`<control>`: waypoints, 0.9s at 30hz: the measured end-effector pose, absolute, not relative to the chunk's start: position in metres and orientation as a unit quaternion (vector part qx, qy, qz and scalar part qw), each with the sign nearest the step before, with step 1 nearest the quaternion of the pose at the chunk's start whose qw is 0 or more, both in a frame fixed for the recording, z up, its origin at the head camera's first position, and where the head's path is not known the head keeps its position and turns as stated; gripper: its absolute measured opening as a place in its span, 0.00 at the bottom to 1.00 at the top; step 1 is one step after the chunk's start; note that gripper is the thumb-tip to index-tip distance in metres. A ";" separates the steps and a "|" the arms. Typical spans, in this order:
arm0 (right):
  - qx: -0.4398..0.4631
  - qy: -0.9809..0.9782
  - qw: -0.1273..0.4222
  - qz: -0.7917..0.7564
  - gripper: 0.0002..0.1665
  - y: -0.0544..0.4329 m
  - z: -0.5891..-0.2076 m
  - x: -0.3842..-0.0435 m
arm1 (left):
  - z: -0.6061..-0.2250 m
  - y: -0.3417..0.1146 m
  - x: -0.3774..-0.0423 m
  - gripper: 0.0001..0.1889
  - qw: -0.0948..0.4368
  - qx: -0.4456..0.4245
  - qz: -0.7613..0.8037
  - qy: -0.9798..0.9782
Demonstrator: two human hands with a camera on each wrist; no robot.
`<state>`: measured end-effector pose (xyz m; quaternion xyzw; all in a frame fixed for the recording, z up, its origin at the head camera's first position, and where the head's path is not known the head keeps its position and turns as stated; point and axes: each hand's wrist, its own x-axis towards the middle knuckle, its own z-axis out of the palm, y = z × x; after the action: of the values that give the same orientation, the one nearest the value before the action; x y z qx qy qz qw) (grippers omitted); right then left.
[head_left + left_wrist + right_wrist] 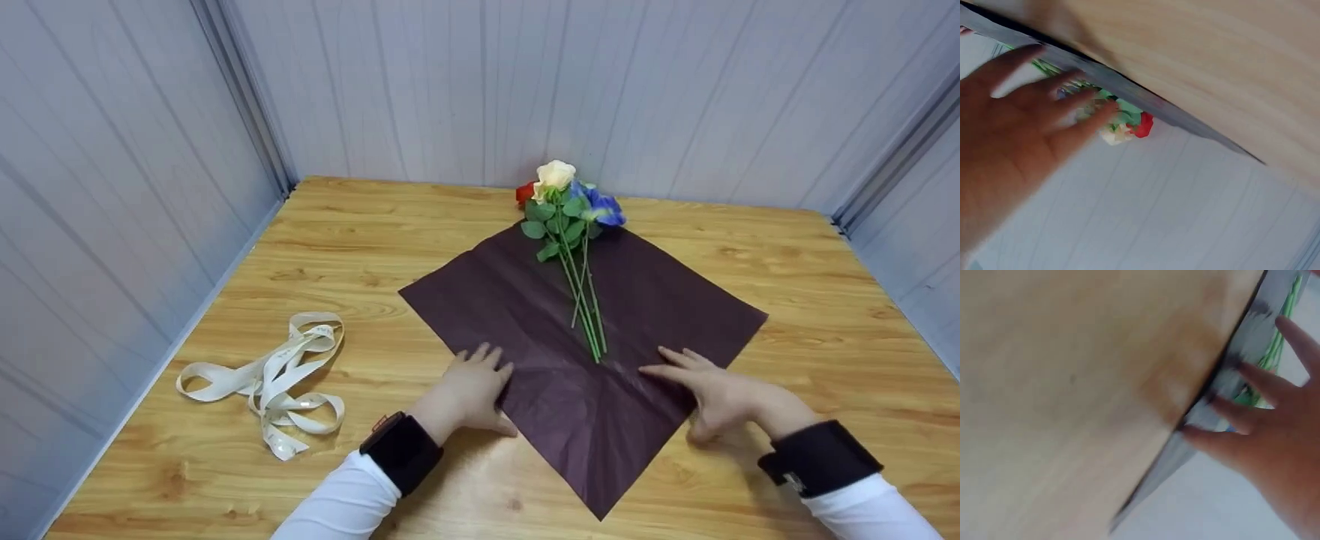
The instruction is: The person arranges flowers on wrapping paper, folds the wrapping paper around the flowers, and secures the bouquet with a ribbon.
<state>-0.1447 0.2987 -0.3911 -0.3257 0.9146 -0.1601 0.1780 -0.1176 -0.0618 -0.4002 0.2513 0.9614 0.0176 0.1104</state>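
A dark purple sheet of wrapping paper (517,300) lies diamond-wise on the wooden table, one corner towards me. On its far half rests a small bunch of flowers: a cream rose (556,175), a red flower (524,194) and a blue flower (604,208), their green stems (589,315) pointing my way. My left hand (474,391), fingers spread, is at the paper's near left edge. Across from it, my right hand (724,394) has its fingers extended over the near right edge. In the right wrist view its fingertips (1189,430) meet the paper. Neither hand grips anything.
To the left on the table (360,247) lies a loose, looped heap of cream ribbon (277,382). Pale panelled walls (450,90) stand behind and on both sides. The flower heads reach past the paper's far corner, close to the back wall.
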 end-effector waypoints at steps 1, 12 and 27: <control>-0.325 0.915 0.184 -0.153 0.59 0.296 -0.390 -0.142 | -0.400 -0.062 -0.118 0.49 0.113 0.271 0.023 0.956; -0.372 0.926 0.025 -0.060 0.40 0.279 -0.401 -0.127 | -0.402 -0.062 -0.124 0.46 0.064 0.331 0.018 0.941; -0.404 0.911 0.032 -0.070 0.34 0.286 -0.399 -0.129 | -0.405 -0.056 -0.122 0.23 -0.004 0.399 -0.028 0.917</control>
<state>-0.1286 0.2859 -0.3993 -0.4045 0.9113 -0.0699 0.0316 -0.1219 -0.0559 -0.4054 0.3988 0.9166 -0.0275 -0.0036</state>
